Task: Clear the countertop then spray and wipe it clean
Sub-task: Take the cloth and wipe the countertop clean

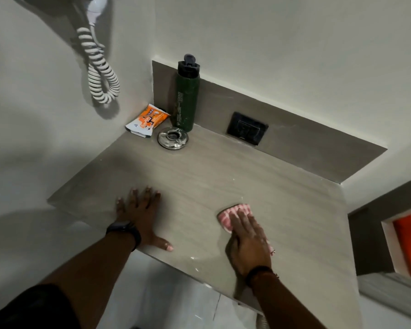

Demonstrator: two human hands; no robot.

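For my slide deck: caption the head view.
Right hand presses pink cloth on countertop; left hand rests flat.

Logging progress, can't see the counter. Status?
Left hand flat on countertop. Right hand pressing cloth. Bottle, ashtray, packet uncleared.

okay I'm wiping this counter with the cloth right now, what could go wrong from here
1. The bottle, ashtray and orange packet sit in the back corner; wiping toward them may tip the upright bottle or leave that corner dirty.
2. The socket sits just above the countertop; spray or a wet cloth under the right hand could wet it.
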